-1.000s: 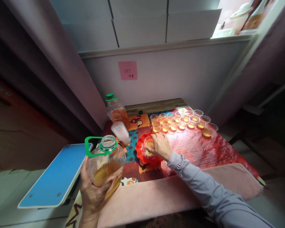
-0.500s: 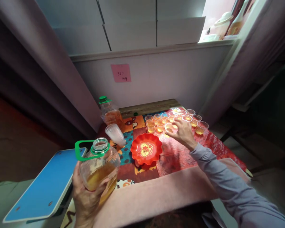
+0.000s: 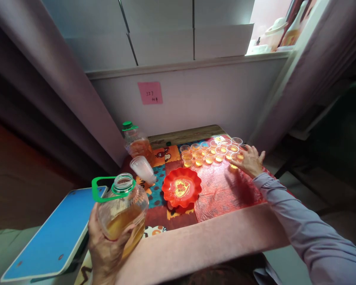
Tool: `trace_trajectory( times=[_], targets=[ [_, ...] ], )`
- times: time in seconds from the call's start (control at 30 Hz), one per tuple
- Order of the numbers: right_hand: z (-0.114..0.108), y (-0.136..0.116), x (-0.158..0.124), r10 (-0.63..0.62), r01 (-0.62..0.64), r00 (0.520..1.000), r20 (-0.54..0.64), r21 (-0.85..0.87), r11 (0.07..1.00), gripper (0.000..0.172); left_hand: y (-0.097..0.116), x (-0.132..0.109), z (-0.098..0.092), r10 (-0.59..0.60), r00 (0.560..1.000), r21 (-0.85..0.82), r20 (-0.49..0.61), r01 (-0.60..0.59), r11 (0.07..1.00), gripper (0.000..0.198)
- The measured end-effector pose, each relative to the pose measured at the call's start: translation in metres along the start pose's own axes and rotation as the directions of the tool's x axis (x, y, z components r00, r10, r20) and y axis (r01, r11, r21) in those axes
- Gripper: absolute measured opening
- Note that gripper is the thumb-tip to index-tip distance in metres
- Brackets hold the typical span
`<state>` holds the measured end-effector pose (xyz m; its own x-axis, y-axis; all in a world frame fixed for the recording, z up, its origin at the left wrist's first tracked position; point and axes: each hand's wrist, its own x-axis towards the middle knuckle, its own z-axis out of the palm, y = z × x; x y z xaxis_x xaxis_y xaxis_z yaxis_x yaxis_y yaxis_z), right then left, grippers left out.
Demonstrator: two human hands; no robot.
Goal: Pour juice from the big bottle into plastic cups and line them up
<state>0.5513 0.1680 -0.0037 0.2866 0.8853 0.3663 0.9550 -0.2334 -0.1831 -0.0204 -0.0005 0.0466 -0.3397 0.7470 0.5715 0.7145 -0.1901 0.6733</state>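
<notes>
My left hand (image 3: 105, 245) is wrapped round a clear plastic jug (image 3: 129, 215) with a green handle ring, uncapped and partly filled with amber liquid. At the right end of the cup rows, my right hand (image 3: 250, 161) has its thumb and fingers around a small clear plastic cup (image 3: 236, 157) of amber liquid; the fingers partly hide it. Several similar filled cups (image 3: 199, 157) stand in rows along the back right of the table. A red scalloped plate (image 3: 168, 194) lies left of the rows. Beside it, a stack of clear cups (image 3: 144, 170) rests on its side.
A second jug (image 3: 139, 146) with a green cap and orange-amber liquid stands at the back left. Near it lies a small green cap (image 3: 169, 143). A blue board (image 3: 52, 233) is at the left. Pink cloth (image 3: 213, 233) covers the table's front edge.
My right hand has left a cup in the front row and moved right to the end cup, which now sits further left, closer to the others. My left hand still holds the jug.
</notes>
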Motion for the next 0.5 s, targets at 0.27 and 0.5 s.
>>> trace_trajectory(
  times=[0.27,0.5],
  targets=[
    [0.012,0.014,0.008,0.001,-0.001,1.0,0.029,0.0,1.0,0.062,0.003,0.0,-0.001,-0.042,0.999,0.003,-0.01,0.042,0.999,0.131],
    [0.012,0.016,0.011,0.001,-0.001,0.999,0.04,0.0,1.0,0.06,0.003,0.001,0.0,-0.039,0.999,-0.021,-0.008,0.039,0.999,0.13]
  ],
)
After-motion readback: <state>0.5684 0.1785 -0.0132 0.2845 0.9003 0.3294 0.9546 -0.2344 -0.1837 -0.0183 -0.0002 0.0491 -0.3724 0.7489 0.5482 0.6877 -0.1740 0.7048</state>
